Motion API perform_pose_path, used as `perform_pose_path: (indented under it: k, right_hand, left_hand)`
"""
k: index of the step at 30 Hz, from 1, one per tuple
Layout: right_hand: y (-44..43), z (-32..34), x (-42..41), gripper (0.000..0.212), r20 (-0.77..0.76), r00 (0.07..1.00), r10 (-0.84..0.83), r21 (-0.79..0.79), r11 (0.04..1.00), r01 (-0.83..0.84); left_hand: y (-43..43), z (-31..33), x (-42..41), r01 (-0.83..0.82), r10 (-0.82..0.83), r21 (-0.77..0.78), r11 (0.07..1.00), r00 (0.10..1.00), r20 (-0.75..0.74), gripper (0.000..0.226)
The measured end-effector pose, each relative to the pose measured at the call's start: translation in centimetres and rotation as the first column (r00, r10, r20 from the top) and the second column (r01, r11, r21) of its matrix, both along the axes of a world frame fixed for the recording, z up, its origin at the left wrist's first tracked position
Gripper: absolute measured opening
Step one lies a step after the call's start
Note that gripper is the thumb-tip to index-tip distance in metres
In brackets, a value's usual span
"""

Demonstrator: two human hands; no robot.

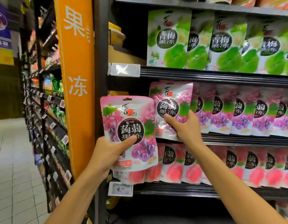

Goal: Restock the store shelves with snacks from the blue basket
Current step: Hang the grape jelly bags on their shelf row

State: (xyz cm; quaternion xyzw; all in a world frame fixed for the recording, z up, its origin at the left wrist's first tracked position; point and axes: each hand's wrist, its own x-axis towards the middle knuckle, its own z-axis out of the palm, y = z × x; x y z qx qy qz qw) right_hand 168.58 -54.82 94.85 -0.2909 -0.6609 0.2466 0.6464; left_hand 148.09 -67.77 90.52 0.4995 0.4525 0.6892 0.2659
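My left hand [107, 152] grips a pink grape jelly pouch [128, 120] by its lower left, held upright in front of the shelf post. My right hand [184, 126] holds a second grape jelly pouch [170, 101] at its lower edge, standing at the left end of the middle shelf [237, 139]. That pouch sits beside a row of matching grape pouches [246, 113]. The blue basket is out of view.
Green plum jelly pouches [221, 42] fill the shelf above, pink peach pouches [237, 165] the shelf below. An orange sign column [77, 78] stands left of the unit. Cardboard boxes [122, 52] sit in the upper shelf's left gap. Price tags [123, 69] clip the shelf edges. The aisle floor [13, 167] runs left.
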Motion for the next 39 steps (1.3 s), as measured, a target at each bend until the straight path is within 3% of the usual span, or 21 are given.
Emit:
perform_pose_path:
  k: [4,8,13,20,24,29,39]
  right_hand:
    - [0.1,0.5,-0.7,0.033,0.027,0.999,-0.025,0.024,0.999,0.025]
    - [0.4,1.7,-1.4,0.031,0.005,0.996,-0.089,0.038,0.995,0.088]
    - [0.4,2.0,-2.2,0.051,0.011,0.988,-0.153,0.096,0.984,0.152]
    - [-0.5,1.2,-2.4,0.069,0.139,0.972,-0.190,0.166,0.972,0.167]
    - [-0.9,0.5,-1.3,0.063,0.246,0.952,-0.184,0.157,0.976,0.148]
    - [-1.3,-0.5,-0.4,0.092,0.343,0.844,-0.413,0.195,0.910,0.367]
    - [-1.0,0.0,-2.1,0.088,0.309,0.802,-0.511,0.185,0.860,0.476]
  left_hand:
    - [0.5,0.4,0.0,0.046,-0.045,-0.040,0.998,0.999,0.013,0.045]
    - [0.8,0.7,-0.2,0.063,-0.061,-0.049,0.997,0.997,0.042,0.051]
    - [1.0,0.9,-0.4,0.078,-0.076,-0.034,0.996,0.996,0.042,0.039]
    - [1.3,0.7,-0.5,0.035,-0.035,0.006,0.999,0.999,-0.023,0.037]
    - [1.3,0.7,-0.6,0.032,-0.031,0.025,0.999,0.999,-0.012,0.039]
    - [1.3,0.5,-0.7,0.033,-0.033,0.024,0.999,0.999,0.000,0.041]
    - [1.1,0.4,-0.5,0.027,-0.027,0.030,0.999,0.999,0.016,0.046]
